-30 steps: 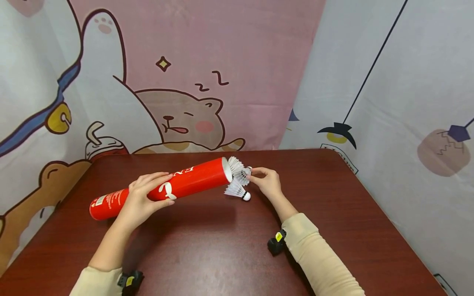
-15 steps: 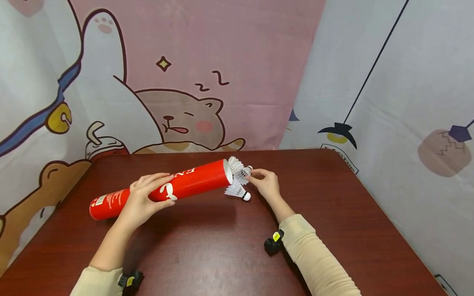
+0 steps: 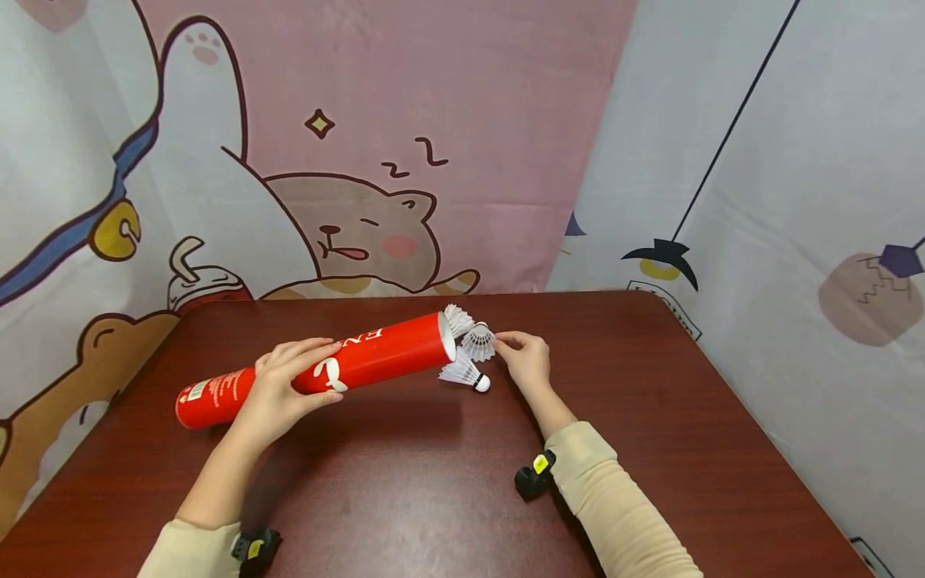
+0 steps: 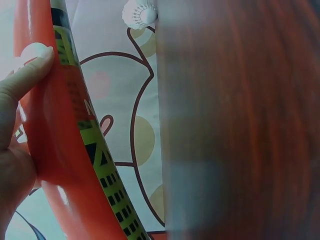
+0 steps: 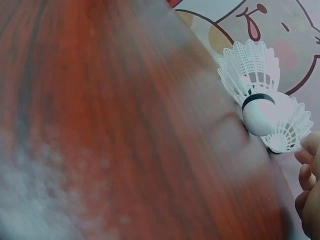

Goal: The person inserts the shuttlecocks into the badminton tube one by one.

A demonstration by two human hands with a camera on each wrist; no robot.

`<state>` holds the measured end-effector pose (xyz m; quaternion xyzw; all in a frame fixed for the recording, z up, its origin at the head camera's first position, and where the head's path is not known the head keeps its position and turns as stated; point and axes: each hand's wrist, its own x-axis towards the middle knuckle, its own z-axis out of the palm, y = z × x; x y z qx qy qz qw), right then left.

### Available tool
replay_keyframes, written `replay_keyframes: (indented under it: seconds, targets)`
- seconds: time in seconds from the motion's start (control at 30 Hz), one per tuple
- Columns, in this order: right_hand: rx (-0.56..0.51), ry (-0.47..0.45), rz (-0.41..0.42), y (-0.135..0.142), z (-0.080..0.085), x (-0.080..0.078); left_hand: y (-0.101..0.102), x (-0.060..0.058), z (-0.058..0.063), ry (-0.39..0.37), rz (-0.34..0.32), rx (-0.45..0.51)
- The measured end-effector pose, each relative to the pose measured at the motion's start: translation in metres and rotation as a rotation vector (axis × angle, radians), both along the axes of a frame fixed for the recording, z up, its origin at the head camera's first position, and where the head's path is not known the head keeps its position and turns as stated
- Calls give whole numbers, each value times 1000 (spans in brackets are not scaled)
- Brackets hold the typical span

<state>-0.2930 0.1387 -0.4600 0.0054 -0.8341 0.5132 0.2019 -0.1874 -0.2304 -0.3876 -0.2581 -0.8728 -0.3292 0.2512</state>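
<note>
A long red shuttlecock tube [image 3: 383, 351] tilts above the table, its open mouth raised toward the right. My left hand [image 3: 278, 393] grips it around the middle; the thumb shows on the red wall in the left wrist view. Beside the mouth are white shuttlecocks. One shuttlecock [image 3: 478, 343] has its skirt edge pinched between the fingertips of my right hand [image 3: 527, 361], its open skirt turned toward the head camera. Another shuttlecock [image 3: 465, 371] lies in front, cork toward the lower right. A third [image 3: 458, 319] sits behind, partly hidden. The tube's inside is mostly out of sight.
A dark reddish-brown table [image 3: 405, 498] spreads under both arms. Behind it hangs a cloth [image 3: 506, 160] printed with cartoon animals, meeting the table's back edge. Black wrist cameras [image 3: 535, 475] are strapped at both sleeves.
The pinched shuttlecock has turned, so its open skirt now faces the head camera. My right hand has shifted slightly right. The tube's mouth has dropped a little; the front shuttlecock stays put.
</note>
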Motion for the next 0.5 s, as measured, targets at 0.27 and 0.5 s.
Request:
replay_keyframes:
  seconds: [0.27, 0.5]
  targets:
    - [-24, -1, -66, 6, 2, 3, 0, 0, 1, 11, -3, 2]
    - [-32, 57, -104, 11, 4, 6, 0, 0, -1, 0, -3, 1]
